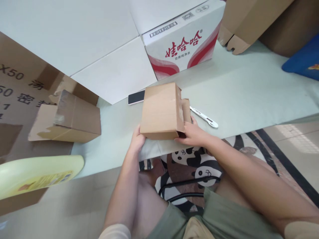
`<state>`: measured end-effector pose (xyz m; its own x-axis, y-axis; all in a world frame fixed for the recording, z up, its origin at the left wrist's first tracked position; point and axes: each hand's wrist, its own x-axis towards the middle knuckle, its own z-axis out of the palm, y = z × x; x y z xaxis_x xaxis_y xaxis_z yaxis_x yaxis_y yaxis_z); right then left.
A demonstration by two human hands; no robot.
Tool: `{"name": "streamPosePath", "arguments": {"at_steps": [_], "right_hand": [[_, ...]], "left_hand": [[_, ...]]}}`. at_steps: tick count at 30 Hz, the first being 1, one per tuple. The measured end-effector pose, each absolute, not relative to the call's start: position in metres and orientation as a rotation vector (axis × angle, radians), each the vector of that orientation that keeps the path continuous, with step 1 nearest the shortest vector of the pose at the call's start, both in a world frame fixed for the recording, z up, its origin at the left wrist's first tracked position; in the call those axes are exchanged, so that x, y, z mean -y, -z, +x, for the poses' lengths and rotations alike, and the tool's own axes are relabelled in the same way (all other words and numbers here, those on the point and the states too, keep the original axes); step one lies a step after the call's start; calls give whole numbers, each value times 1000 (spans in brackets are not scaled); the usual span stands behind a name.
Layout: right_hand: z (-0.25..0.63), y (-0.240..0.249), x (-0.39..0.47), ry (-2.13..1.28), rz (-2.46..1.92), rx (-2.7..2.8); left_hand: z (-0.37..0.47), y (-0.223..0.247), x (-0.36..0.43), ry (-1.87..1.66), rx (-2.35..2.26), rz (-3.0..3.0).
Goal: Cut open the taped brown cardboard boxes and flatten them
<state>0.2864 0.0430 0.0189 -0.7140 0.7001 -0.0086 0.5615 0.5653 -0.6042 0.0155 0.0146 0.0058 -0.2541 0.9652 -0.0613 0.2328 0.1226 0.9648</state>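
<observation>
A small brown cardboard box (159, 109) rests at the front edge of the cloth-covered table, its flaps on the right side standing partly open. My left hand (138, 139) grips its near left corner, with the fingers mostly hidden behind the box. At the right end, my right hand (191, 132) is closed on the flaps near the lower corner; some fingertips are out of sight there. Just right of the box lies a white utility knife (204, 117). A dark-screened phone (136, 98) sticks out from behind the box's left side.
White cartons (117, 69) and a white-and-red water carton (184, 49) stand along the back. An open cardboard box (77, 116) and a pale green bottle (42, 172) are at left. More cardboard (251, 20) and a blue object (304, 59) occupy the right. The table (249, 89) ends before my knees.
</observation>
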Motion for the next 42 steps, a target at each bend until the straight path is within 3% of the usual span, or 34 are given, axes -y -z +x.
{"name": "streamPosePath", "arguments": {"at_steps": [42], "right_hand": [[286,-17,-42,-854,-1098,2570]], "left_hand": [[16,-1,-16,-1277,-1590,1198]]}}
